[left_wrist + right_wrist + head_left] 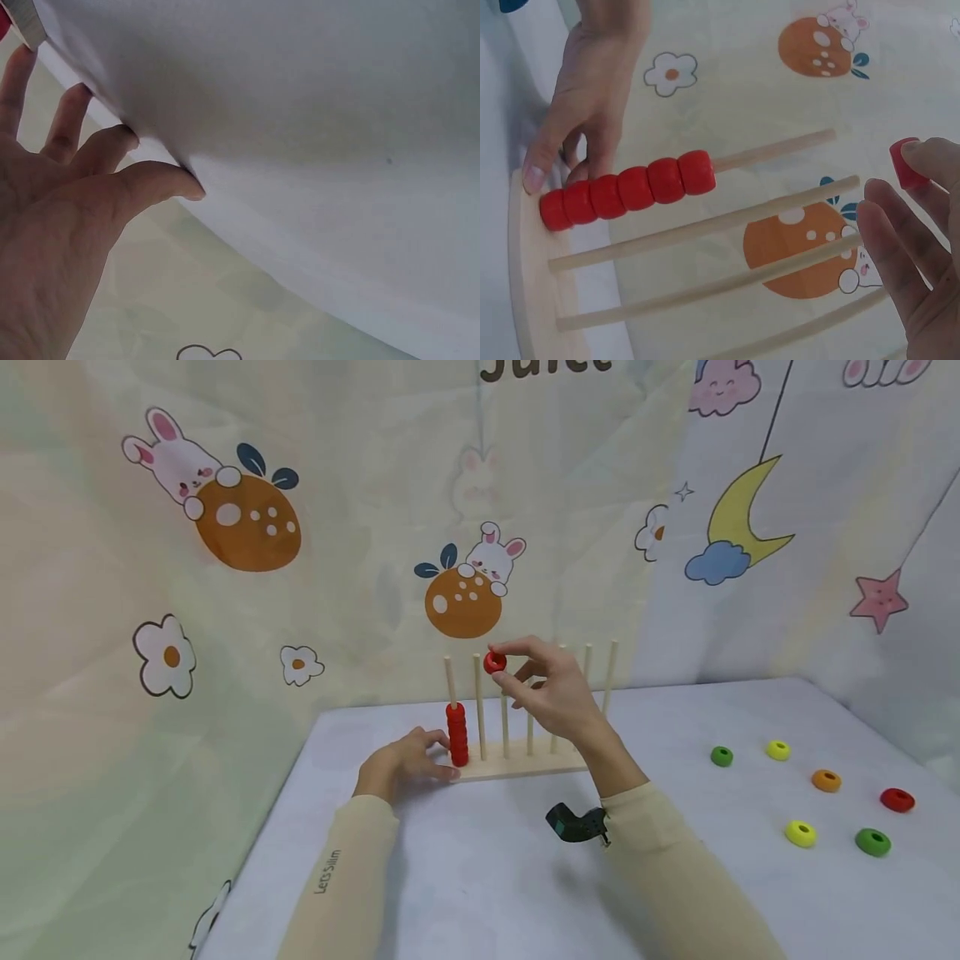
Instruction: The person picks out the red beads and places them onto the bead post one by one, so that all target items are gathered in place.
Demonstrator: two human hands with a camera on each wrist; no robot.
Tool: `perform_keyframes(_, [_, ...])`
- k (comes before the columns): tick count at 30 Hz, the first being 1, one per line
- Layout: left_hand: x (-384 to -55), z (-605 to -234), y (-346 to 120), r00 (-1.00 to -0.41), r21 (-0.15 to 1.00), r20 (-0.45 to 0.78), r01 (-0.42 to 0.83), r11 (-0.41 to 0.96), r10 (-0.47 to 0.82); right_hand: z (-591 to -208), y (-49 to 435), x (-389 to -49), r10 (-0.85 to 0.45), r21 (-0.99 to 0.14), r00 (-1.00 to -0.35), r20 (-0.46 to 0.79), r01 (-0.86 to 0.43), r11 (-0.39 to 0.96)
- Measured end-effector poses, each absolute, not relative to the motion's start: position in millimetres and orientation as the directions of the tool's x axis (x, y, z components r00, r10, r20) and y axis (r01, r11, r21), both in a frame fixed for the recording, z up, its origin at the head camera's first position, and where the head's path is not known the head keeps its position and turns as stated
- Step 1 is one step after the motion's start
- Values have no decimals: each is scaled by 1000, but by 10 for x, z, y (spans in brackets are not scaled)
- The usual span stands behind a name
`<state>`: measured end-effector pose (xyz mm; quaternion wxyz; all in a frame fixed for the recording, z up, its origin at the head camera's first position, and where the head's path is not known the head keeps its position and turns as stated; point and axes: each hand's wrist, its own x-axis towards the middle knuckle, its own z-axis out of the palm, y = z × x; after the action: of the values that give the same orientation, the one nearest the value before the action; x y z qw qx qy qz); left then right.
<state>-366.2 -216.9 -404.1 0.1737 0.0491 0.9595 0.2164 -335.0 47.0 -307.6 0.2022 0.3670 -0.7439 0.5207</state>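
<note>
A pale wooden peg rack stands at the back of the table, several upright pegs rising from its base (517, 767). Several red beads (457, 735) are stacked on its leftmost peg, whose bare tip shows above them. My left hand (405, 760) grips the left end of the base, thumb at the front corner, beside the bottom bead. In the left wrist view, one fingertip (28, 58) touches the wood. My right hand (555, 697) pinches another red bead (904, 166) between thumb and finger, near the peg tops; its remaining fingers spread loosely.
Loose beads lie on the right of the table: green (722, 762), yellow (777, 756), orange (827, 787), red (892, 806), with another yellow (800, 842) and green (872, 851) nearer. A printed cloth (360, 568) hangs behind. A black device (577, 827) sits at my right wrist.
</note>
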Motion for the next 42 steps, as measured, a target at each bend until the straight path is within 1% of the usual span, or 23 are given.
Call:
perform_keyframes(4, [-3661,-4050,-2153,-935,427,-326,-14,904,139,-3066,359,-3393,-346,-630,-642,684,-759,165])
perform_keyframes(8, [-3672,-4057,-2147,-933,425,-339,-39,904,119,-3072,256,-3434,-339,-665,-668,663,-733,143])
perform_keyframes(13, [-3685,-4053,-2152,-934,418,-337,-36,908,118,-3051,137,-3477,-332,-702,-698,635,-700,131])
perform_keyframes(18, [-3688,-4041,-2138,-935,437,-328,-23,899,135,-3037,56,-3514,-333,-736,-725,602,-666,121])
perform_keyframes(25, [-3665,-4064,-2147,-938,439,-319,-18,898,137,-3044,-32,-3524,-342,-740,-754,560,-642,203])
perform_keyframes(31, [-3654,-4075,-2136,-943,444,-308,-25,896,126,-3006,-78,-3529,-355,-724,-749,559,-650,231])
perform_keyframes(38, [-3664,-4099,-2142,-940,446,-323,-46,894,112,-2987,-122,-3530,-386,-685,-755,530,-650,330])
perform_keyframes(42, [-3670,-4098,-2159,-941,444,-316,-38,895,117,-2998,-133,-3521,-391,-663,-740,548,-669,337])
